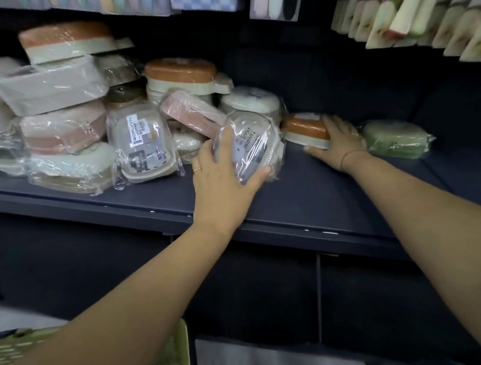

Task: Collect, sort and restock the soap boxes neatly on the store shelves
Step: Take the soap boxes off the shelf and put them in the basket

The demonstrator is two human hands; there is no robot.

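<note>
Soap boxes | left hand [222, 180] clamps clear-wrapped box [248, 145] | right hand [340, 141] flat against orange-lidded box [306, 130]

I see a dark navy shelf [319, 201] running across the middle of the frame. At its left, a loose heap of plastic-wrapped soap boxes [64, 126] sits on the board, some tilted against one another; a pale box with a printed label [144, 142] leans at the heap's front edge. Right of centre, an orange-lidded soap box [305, 129] lies flat on the shelf. Just beside it, further right, rests a green soap box [394, 139]. The board between and in front is bare.
</note>
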